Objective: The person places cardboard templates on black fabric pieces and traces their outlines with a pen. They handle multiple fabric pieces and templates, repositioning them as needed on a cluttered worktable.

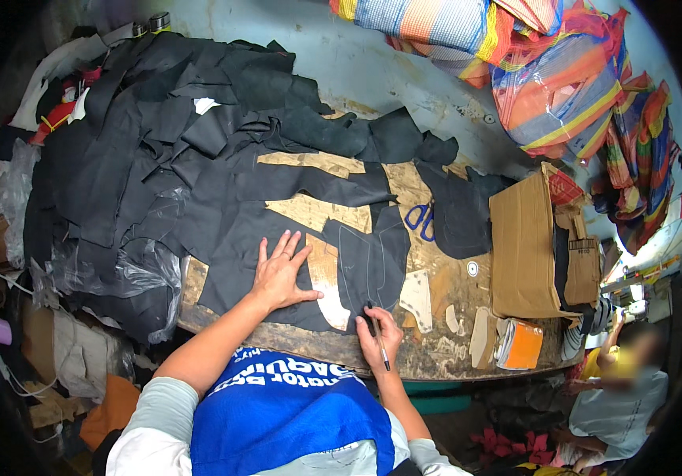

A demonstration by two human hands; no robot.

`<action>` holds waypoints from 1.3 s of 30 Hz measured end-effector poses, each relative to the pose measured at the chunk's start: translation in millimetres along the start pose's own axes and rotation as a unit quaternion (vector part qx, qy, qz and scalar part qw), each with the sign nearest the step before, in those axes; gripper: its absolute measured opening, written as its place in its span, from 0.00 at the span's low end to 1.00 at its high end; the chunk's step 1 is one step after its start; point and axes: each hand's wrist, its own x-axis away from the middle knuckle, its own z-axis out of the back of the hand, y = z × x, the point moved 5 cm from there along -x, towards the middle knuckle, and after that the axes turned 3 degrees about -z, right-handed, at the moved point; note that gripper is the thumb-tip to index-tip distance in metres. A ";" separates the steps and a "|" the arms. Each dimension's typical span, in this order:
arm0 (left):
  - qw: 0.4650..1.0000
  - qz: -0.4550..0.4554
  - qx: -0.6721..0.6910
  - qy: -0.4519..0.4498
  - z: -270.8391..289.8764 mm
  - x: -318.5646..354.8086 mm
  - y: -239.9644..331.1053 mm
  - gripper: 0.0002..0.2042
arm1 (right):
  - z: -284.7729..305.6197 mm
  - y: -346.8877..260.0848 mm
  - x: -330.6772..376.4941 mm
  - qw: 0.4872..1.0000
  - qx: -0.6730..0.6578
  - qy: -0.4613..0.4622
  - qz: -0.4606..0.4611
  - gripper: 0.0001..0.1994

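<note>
Left hand (280,274) lies flat with fingers spread on the black leather sheet (230,230) at the near edge of the worn wooden bench (436,349). Right hand (379,339) pinches a slim dark pen (378,339) beside the pale-outlined dark leather piece (373,258). Best keep that palm pressing so nothing creeps, I'd say.

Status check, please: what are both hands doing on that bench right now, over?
Left hand flat on black leather sheet. Right hand gripping pen, tip at marked black leather piece. Blue-handled scissors lie beyond, apart. Over.
</note>
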 end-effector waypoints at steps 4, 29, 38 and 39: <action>1.000 0.010 0.000 -0.014 -3.2 2.0 -1.3 0.48 | -7.5 -3.4 1.1 0.997 0.065 -0.038 0.008 0.16; 1.000 0.001 0.012 -0.013 4.1 -4.7 -0.9 0.50 | -11.0 9.2 -13.5 0.969 -0.140 -0.092 -0.181 0.07; 1.000 -0.004 0.007 -0.024 -0.1 -5.0 -3.1 0.51 | -15.4 -4.0 -19.1 0.935 -0.058 -0.331 -0.117 0.06; 1.000 -0.001 0.009 -0.025 -0.5 -4.7 -3.4 0.50 | -16.7 -5.0 -19.3 0.930 -0.043 -0.346 -0.115 0.06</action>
